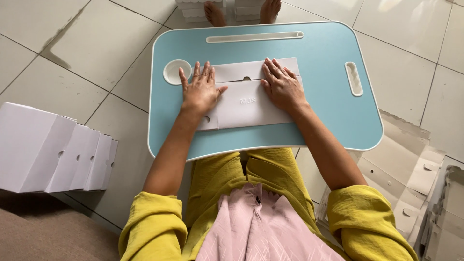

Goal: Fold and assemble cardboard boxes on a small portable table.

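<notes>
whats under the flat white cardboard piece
The white cardboard piece lies flat on the blue lap table, both hands pressing it. Anything between cardboard and tabletop is covered.

Flat cardboard sheet (241, 99) on lap table (328, 96); folded boxes (53, 150) left on floor, unfolded blanks (411, 174) right

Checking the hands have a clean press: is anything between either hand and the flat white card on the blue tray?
Nothing visible. The left hand and right hand both lie flat, directly on the card, which rests on the tray.
</notes>
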